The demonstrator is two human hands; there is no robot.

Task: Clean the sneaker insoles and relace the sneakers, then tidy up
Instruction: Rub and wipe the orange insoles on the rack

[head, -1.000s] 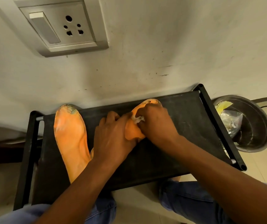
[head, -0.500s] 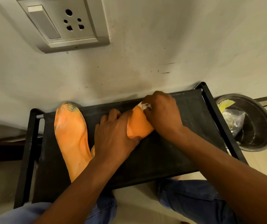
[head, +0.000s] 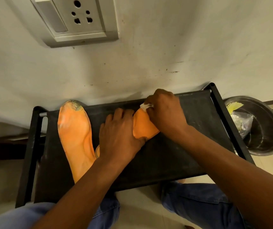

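We judge the task to be at its early, cleaning stage: our right hand (head: 164,113) has its grip clenched on a small white wipe (head: 146,106), pinched against the toe end of the orange insole (head: 143,128) that lies slanted across the surface (head: 173,156). Our left hand (head: 118,136) presses flat on the middle of that insole, fingers straight and grasping nothing, just left of the working grip. Further left of it lies the second insole (head: 75,134), with grey grime at its toe and a pale smear below, so it looks to need more wiping. No sneakers or laces are in view, so relacing and tidying seem to lie ahead. The surface is a black fabric panel in a black frame, dusty with pale streaks, standing against a scuffed white wall (head: 165,47). Above the grip a wall socket (head: 76,20) is mounted; to its right, on the pale floor, a metal bowl (head: 268,139) holds crumpled plastic and something yellow.
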